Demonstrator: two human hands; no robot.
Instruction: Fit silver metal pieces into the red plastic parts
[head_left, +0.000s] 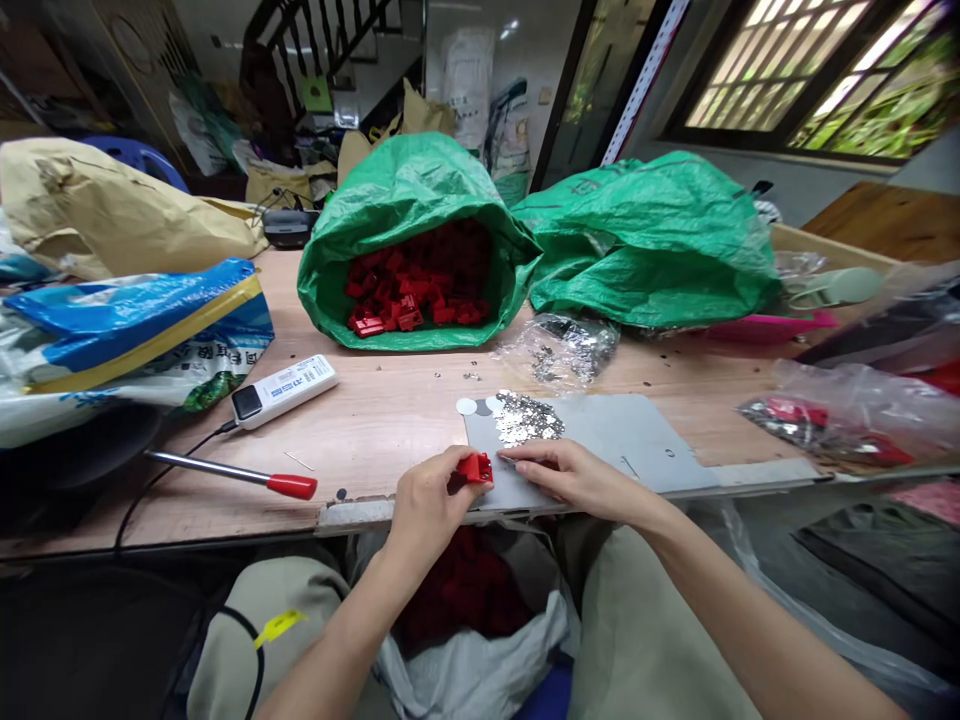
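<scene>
Pale tabletop (pixel 360 400), barred window (pixel 780 75) beyond; left hand (pixel 433 498) pinches red part (pixel 475 468), right hand (pixel 574 474) pinches metal piece (pixel 507 458).

A white device (pixel 289 388) lies beside a blue-and-white bag (pixel 142 325), a stair railing (pixel 319 35) beyond.

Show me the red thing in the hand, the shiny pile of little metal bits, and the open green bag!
Red piece (pixel 475 468): head view, on its front.
Pile of metal bits (pixel 527 421): head view, middle of the heap.
Open green bag (pixel 409 180): head view, its top.
</scene>
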